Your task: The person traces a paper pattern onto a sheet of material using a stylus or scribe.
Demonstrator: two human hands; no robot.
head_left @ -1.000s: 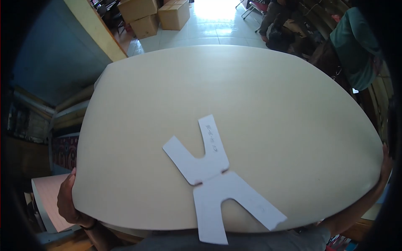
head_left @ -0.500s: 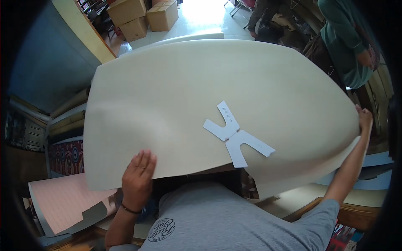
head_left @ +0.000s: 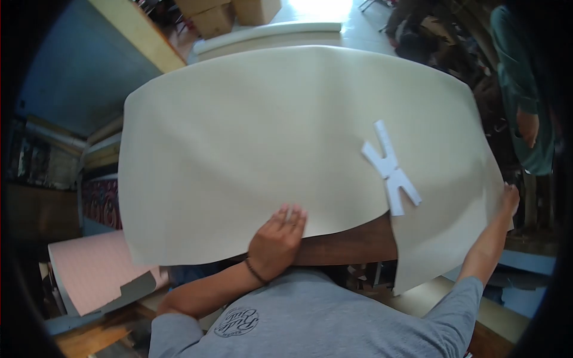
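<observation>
A large cream sheet (head_left: pixel 250 143) is spread over a brown tabletop (head_left: pixel 349 244), and its near edge is cut or notched right of the middle. My left hand (head_left: pixel 277 235) rests flat on the sheet by that edge, fingers stretched out. At the far right, my right hand (head_left: pixel 509 200) is closed on the sheet's side edge; its fingertips are partly hidden. On the sheet, between the hands, lies a white X-shaped template (head_left: pixel 389 162), its lower legs reaching the notch. Faint ripples run across the sheet.
A pink sheet (head_left: pixel 89 274) curls at the lower left. Behind the table lie a pale roll (head_left: pixel 268 37) and cardboard boxes (head_left: pixel 256 9). A person in a green garment (head_left: pixel 525 89) stands at the right; another dark-clothed person is at the back.
My left hand has slid right along the near edge. The sheet's right side and the template have shifted right, exposing more brown tabletop. My right hand is lower, and the view has tilted down.
</observation>
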